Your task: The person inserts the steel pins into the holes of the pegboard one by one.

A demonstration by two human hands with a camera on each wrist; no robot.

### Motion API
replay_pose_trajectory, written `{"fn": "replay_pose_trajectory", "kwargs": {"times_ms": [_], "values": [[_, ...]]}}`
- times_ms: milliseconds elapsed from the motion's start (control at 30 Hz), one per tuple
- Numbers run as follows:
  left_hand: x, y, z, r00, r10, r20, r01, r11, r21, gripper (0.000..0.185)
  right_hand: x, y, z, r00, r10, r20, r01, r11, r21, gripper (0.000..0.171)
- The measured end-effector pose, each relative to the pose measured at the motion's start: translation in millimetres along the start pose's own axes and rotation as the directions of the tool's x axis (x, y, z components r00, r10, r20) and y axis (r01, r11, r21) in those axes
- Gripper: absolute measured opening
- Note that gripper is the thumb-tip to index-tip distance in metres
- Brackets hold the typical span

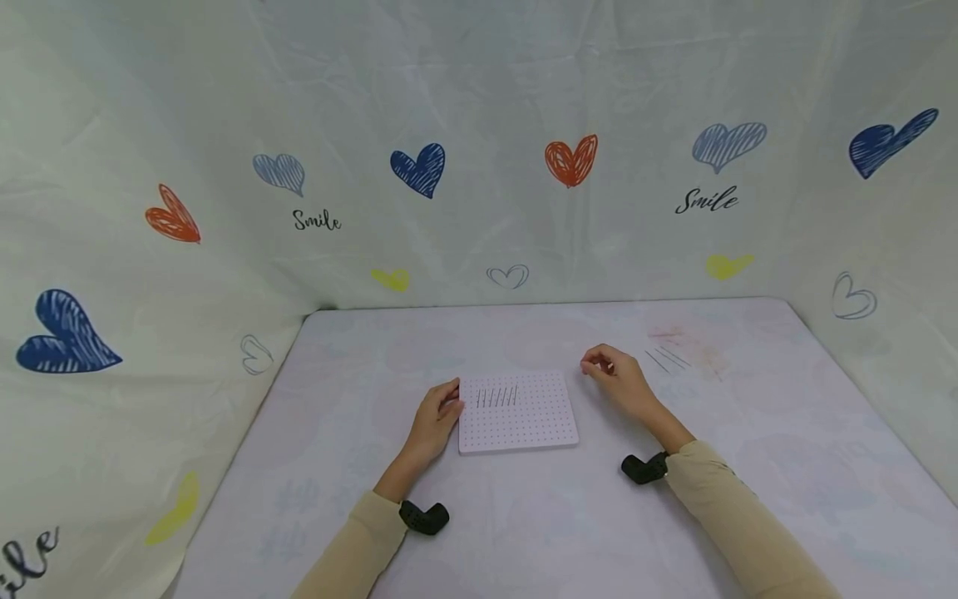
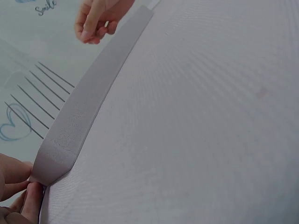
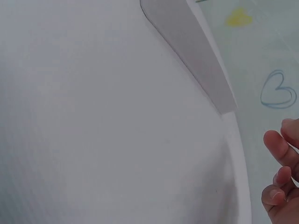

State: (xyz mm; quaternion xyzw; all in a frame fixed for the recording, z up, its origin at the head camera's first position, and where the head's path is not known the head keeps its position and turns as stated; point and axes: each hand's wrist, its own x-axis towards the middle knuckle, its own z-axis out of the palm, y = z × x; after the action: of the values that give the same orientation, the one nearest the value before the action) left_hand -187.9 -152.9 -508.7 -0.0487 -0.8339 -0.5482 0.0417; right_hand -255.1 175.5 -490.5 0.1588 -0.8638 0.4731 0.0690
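Observation:
A white perforated board (image 1: 524,424) lies flat on the table, with a row of several thin dark pins (image 1: 497,397) standing near its far edge. My left hand (image 1: 437,413) grips the board's left edge. In the left wrist view its fingertips (image 2: 21,184) pinch the corner of the board (image 2: 88,102), and the pins (image 2: 39,91) stand beyond it. My right hand (image 1: 609,370) hovers just right of the board's far corner with its fingers (image 3: 279,175) curled and the tips drawn together. Whether a pin is between them is too small to tell.
A few loose pins (image 1: 666,358) lie on the table to the right of my right hand. The pale table (image 1: 524,532) is walled on three sides by a white sheet printed with hearts (image 1: 570,160). Black wrist cameras (image 1: 644,467) sit on both forearms.

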Motion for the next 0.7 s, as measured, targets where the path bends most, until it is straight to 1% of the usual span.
{"fn": "replay_pose_trajectory", "kwargs": {"times_ms": [133,233,467,600,700], "values": [[-0.1,-0.7,0.5,1.000,-0.003,0.001,0.003,1.000,0.003,0.046,1,8,-14,0.999,0.024,-0.021,-0.024,0.999,-0.033,0.011],[0.4,-1.2,0.9,1.000,-0.004,0.003,0.004,1.000,0.000,0.046,2,14,-24,0.999,0.026,-0.041,-0.028,0.998,-0.057,0.013],[0.1,-1.3,1.1,1.000,0.001,0.002,-0.001,1.000,0.000,0.046,4,29,-44,0.995,-0.013,-0.102,0.004,0.996,-0.092,0.013],[0.4,-1.8,0.8,1.000,0.003,0.010,-0.003,1.000,0.008,0.046,2,39,-54,0.991,0.008,-0.130,-0.026,0.990,-0.136,0.014],[1.2,-2.6,1.0,1.000,-0.001,0.009,0.000,1.000,0.011,0.046,1,46,-60,0.988,0.050,-0.150,-0.074,0.984,-0.164,0.015]]}}
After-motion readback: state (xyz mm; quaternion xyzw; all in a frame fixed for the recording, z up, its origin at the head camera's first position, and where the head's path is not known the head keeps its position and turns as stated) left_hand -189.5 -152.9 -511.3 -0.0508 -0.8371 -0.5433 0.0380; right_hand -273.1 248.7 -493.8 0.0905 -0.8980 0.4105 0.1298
